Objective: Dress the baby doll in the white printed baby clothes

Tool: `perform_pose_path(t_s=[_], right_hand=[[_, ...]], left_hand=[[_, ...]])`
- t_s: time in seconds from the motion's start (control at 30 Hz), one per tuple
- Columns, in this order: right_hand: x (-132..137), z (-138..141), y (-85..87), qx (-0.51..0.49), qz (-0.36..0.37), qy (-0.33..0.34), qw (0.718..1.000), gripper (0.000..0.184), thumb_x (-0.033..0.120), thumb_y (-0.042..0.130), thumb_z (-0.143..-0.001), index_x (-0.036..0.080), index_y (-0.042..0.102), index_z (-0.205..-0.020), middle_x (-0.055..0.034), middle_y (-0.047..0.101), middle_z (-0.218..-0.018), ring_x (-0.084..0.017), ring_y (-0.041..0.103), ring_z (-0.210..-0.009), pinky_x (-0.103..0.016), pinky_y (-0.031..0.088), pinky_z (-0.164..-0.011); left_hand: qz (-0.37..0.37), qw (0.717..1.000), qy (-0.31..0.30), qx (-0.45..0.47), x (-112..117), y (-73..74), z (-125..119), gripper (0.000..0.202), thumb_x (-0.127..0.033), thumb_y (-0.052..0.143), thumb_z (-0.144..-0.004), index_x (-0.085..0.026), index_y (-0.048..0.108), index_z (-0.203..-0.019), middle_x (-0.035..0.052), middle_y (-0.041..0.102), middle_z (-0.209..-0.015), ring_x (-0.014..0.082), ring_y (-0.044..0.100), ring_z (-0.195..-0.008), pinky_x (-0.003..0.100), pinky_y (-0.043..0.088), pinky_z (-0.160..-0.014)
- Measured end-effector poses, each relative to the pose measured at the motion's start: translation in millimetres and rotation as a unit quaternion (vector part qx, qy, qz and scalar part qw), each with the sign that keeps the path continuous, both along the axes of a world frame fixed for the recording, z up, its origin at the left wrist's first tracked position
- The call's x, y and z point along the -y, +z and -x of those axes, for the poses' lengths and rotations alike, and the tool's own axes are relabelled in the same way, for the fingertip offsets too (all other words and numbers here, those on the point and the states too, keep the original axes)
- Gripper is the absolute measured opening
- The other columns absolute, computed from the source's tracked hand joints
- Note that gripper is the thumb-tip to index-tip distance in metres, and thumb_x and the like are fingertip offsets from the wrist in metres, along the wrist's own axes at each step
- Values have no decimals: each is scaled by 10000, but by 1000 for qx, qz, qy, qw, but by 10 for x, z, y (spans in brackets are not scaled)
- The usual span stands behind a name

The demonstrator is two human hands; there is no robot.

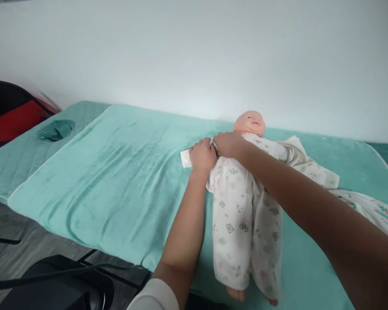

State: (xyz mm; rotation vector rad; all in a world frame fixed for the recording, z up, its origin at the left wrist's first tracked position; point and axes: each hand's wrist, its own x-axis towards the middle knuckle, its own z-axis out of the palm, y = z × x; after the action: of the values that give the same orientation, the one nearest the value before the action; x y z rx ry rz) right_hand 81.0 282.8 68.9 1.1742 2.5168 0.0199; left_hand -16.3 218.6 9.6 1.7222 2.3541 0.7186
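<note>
Under and around the life-size, pink plastic doll with a bald head (249,123) spreads a long, padded table with a sea-green plush cover (100,181). The cover is rucked on the doll's left-hand side as the wearer sees it; if it slid under a pull, the doll could turn with it. The doll lies on its back, head toward the wall (181,56), feet at the near edge. A sideways tug could swing those feet past that edge, since little table seems to lie beyond them.

White, loose cotton trousers with a small animal print (233,224) cover the doll's legs. At the doll's right, from the same view, lies a second white printed garment (371,206), near enough that a dragging forearm might catch it.

The left hand (203,154), beside the doll's chest, is closed over a white, flat cloth sleeve (185,159) whose end pokes out away from the doll. Too hard a pull there could strain a seam or twist the doll's arm, which the hands hide.

The right hand (228,144), at the doll's shoulder, bends its fingers by a small, white fold of cloth (213,144); I cannot tell whether they pinch it. A loose hold might let it slip.
</note>
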Motion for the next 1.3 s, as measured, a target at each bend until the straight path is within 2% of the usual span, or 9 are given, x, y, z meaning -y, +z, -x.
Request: perform_pose_path(t_s=[0.17, 0.37, 0.53, 0.73, 0.93, 1.03, 1.1, 1.2, 1.3], right_hand=[[-8, -49, 56, -1, -2, 28, 1000, 354, 368, 544, -939, 153, 632, -1206, -157, 712, -1007, -279, 684, -882, -354, 473, -745], [12, -285, 195, -5, -16, 16, 1000, 405, 495, 528, -940, 250, 630, -1246, -120, 691, -1111, -265, 659, -910, -354, 457, -746], [69, -565, 382, -26, -27, -25, 999, 430, 534, 499, -968, 264, 633, -1274, -105, 667, -1133, -223, 636, -871, -341, 448, -761], [98, -793, 509, -35, -51, -59, 996, 462, 558, 514, -955, 319, 586, -1343, -93, 650, -1218, -283, 633, -966, -363, 444, -747], [141, -661, 427, -59, -26, -52, 997, 438, 568, 539, -936, 287, 633, -1259, -100, 670, -1136, -251, 639, -880, -360, 451, -765], [153, -492, 335, -49, -3, -36, 998, 390, 517, 568, -927, 269, 640, -1219, -99, 681, -1103, -246, 647, -869, -349, 456, -760], [150, -409, 275, -40, 0, -28, 999, 407, 494, 583, -918, 262, 627, -1249, -105, 681, -1126, -258, 653, -907, -348, 465, -767], [139, -415, 218, -66, 17, -38, 997, 516, 529, 565, -928, 257, 579, -1366, -120, 660, -1253, -286, 653, -1012, -368, 488, -821], [173, -624, 212, -152, 20, -53, 987, 569, 559, 446, -992, 226, 537, -1444, -132, 601, -1399, -311, 604, -1193, -420, 474, -976]], left_hand=[[-20, 1000, -1, 16, 45, 12, 17, 327, -249, 396, -1012, -269, 630, -1240, 63, 717, -1241, 255, 642, -1180, 379, 446, -971], [-26, 999, 8, 45, 86, -3, 22, 377, -214, 365, -1007, -240, 598, -1302, 81, 709, -1253, 256, 654, -1168, 362, 474, -919], [-31, 997, 38, 63, 148, -126, 58, 388, -200, 344, -1001, -255, 599, -1287, 91, 712, -1233, 260, 669, -1135, 370, 484, -895], [-18, 998, 42, 47, 263, -238, 127, 401, -129, 362, -958, -236, 620, -1246, 111, 700, -1228, 284, 661, -1143, 413, 480, -947], [-63, 996, 62, 10, 301, -171, 80, 471, -170, 414, -962, -206, 518, -1420, 133, 627, -1374, 293, 558, -1298, 439, 441, -1084], [-93, 993, 10, -67, 305, -126, 0, 474, -181, 445, -959, -226, 526, -1424, 129, 583, -1436, 305, 408, -1445, 553, 237, -1247], [-87, 991, -54, -91, 289, -117, -46, 505, -195, 467, -959, -245, 494, -1460, 120, 573, -1448, 291, 398, -1451, 572, 139, -1280], [-65, 988, -114, -87, 252, -134, -74, 532, -244, 489, -965, -245, 465, -1497, 119, 600, -1401, 284, 490, -1349, 510, 209, -1263], [-64, 989, -103, -85, 238, -166, -64, 507, -241, 459, -974, -209, 489, -1479, 136, 617, -1359, 296, 514, -1295, 484, 291, -1202]])
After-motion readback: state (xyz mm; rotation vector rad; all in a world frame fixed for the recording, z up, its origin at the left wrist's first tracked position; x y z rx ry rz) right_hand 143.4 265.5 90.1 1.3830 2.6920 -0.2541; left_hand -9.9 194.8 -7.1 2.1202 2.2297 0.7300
